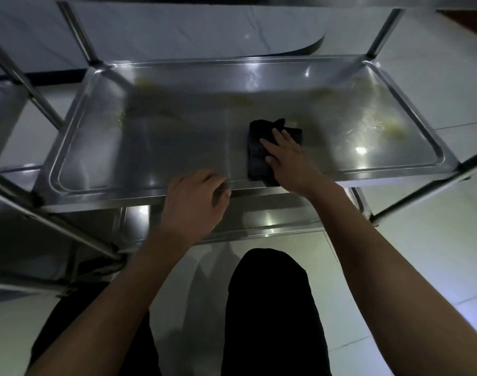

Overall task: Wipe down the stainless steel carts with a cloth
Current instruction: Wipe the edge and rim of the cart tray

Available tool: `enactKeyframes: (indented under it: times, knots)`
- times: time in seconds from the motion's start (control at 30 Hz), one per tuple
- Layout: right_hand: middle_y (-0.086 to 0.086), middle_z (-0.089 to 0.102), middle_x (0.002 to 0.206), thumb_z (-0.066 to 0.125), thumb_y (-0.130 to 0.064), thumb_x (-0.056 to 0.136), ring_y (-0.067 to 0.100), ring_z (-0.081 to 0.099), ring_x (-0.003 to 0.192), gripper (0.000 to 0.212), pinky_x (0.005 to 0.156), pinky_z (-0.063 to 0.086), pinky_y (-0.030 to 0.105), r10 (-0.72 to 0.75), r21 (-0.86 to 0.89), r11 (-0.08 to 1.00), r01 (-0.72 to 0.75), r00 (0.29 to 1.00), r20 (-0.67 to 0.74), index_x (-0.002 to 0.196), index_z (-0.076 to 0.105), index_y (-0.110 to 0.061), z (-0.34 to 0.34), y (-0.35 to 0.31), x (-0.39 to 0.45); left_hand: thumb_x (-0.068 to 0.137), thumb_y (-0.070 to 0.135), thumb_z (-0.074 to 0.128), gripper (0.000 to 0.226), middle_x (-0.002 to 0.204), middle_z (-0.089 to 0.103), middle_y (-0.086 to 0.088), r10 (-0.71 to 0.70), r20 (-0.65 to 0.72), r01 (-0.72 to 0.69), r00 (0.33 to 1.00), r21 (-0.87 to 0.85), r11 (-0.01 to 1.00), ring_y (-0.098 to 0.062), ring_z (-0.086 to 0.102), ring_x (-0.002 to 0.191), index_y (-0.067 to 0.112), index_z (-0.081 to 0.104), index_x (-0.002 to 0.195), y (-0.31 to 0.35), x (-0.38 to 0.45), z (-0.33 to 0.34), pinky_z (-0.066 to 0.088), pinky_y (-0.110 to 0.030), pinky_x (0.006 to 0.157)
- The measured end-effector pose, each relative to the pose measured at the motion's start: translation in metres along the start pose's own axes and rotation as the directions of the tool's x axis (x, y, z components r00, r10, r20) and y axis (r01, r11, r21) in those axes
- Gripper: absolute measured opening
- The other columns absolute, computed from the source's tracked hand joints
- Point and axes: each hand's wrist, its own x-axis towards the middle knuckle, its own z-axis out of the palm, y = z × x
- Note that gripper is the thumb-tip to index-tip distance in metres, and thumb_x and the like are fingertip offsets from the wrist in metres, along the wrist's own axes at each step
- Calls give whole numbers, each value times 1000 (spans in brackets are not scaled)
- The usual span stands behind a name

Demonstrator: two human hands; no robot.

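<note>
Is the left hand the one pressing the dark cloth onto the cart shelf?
No, the right hand presses the dark cloth flat on the shelf, while the left hand grips its near rim.

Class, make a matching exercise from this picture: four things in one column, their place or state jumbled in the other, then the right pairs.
1. left hand
2. right hand
3. black cloth
4. yellowish smears

A. lies flat on the cart shelf
B. presses on the cloth
C. grips the shelf's near rim
D. spread along the shelf's far and right parts

Pairs: 1-C, 2-B, 3-A, 4-D
</note>
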Motion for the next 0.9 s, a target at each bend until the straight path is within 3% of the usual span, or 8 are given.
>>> enactKeyframes:
  times: [0.2,0.37,0.5,0.67,0.9]
  knots:
    - [8,2,167,30,-31,108,25,-1,154,51,123,9,44,-112,-17,993,113,994,14,157,23,-23,30,-61,34,95,33,59,22,110,68,-5,-219,-97,232,971,155,960,-30,59,104,19,72,105,-89,-17,-45,49,-44,87]
    - [8,-1,167,26,-35,108,25,-3,154,52,121,8,45,-223,-10,974,224,973,59,158,19,-24,52,-130,65,97,35,53,27,107,68,-5,-308,-126,330,943,240,913,-32,60,101,19,75,103,-143,-42,-66,50,-47,84]
    - [7,-4,167,25,-36,108,23,-6,154,52,122,6,46,-280,9,960,281,952,122,158,17,-26,67,-184,93,99,29,54,28,104,72,-8,-219,-235,268,947,201,942,-32,65,93,14,77,107,-158,-59,-55,49,-46,84]
    - [3,-9,167,25,-38,107,21,-10,153,54,121,3,47,-312,7,948,317,928,203,159,14,-30,81,-246,131,99,27,55,27,106,73,-5,-128,-366,197,922,158,968,-26,62,100,13,76,110,-163,-65,-43,45,-39,88]
    - [7,-6,167,27,-39,106,24,-7,153,54,121,3,50,-393,57,919,390,895,213,158,18,-28,99,-310,155,98,26,55,26,106,70,-3,-117,-372,190,921,164,968,-22,57,101,13,75,110,-163,-66,-42,46,-38,89]
